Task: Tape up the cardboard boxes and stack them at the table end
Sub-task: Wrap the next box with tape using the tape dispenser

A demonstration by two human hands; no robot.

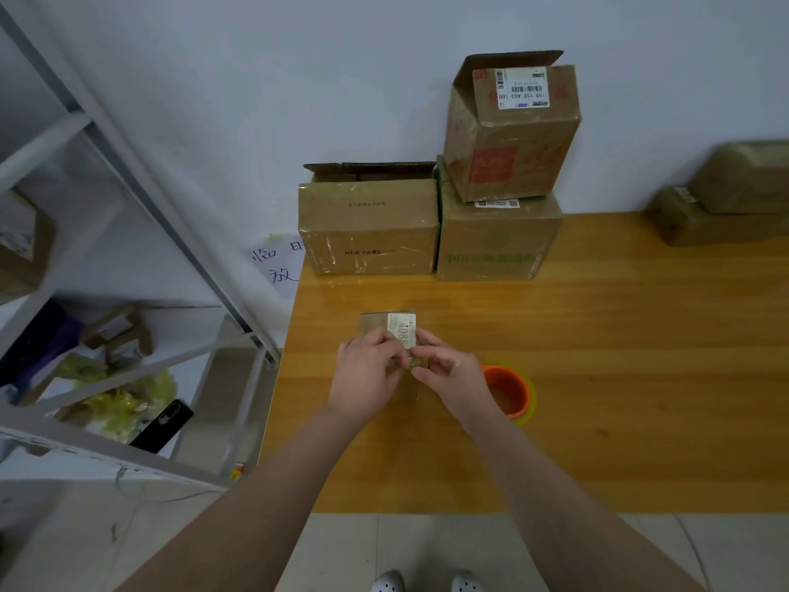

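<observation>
A small cardboard box [383, 323] with a white label printed 4088 is held near the left edge of the wooden table [619, 378], well short of the near edge. It is gripped from both sides. The left hand [367, 373] is curled over its near left part, and the right hand [452, 376] is curled on its near right part, with the fingertips of both meeting at the box's top edge. Whether a strip of tape is pinched there cannot be told.

An orange-cored tape roll [510, 393] is set on edge just beside the right wrist.

At the far end, against the wall, a box marked NEW PAGE [369, 228] is placed at the table's left corner with its back flap raised. It is touched on its right by a green-printed box [497, 245]. A red-printed box [512, 134] is stacked on that one, turned slightly askew, with one flap open. Two more boxes [726, 202] are piled at the far right.

A band of bare wood is left between the small box and the far row. A wider stretch is left to the right of the tape roll.

Grey metal shelving [128, 198] is set close beside the left edge.
</observation>
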